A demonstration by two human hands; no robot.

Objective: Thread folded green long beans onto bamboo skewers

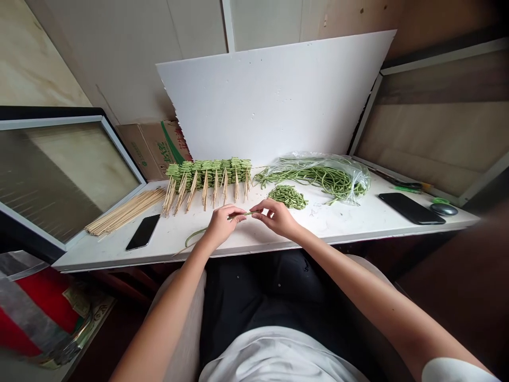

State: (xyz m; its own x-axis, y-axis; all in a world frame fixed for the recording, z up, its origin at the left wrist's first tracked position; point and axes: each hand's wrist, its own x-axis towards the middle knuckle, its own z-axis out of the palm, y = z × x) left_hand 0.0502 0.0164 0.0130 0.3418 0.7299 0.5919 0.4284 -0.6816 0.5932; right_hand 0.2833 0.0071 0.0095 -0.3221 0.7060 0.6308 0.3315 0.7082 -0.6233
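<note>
A long green bean (194, 233) runs through my left hand (223, 224), its tail curving down to the table on the left. My left fingers are closed around it. At the bean's other end, my right hand (274, 216) pinches it between thumb and fingertips. Both hands hover just above the front of the white table, close together. Behind my right hand lies a heap of short cut bean pieces (288, 196). Past my left hand, skewered bean pieces (209, 172) are stacked in rows, their bare stick ends pointing toward me.
Uncut long beans (318, 178) lie partly in a clear plastic bag (360, 180). A bundle of bamboo skewers (125, 211) and a phone (143, 232) are on the left. A black phone (411, 208) and a computer mouse (444, 209) sit right. A white board (274, 101) stands behind.
</note>
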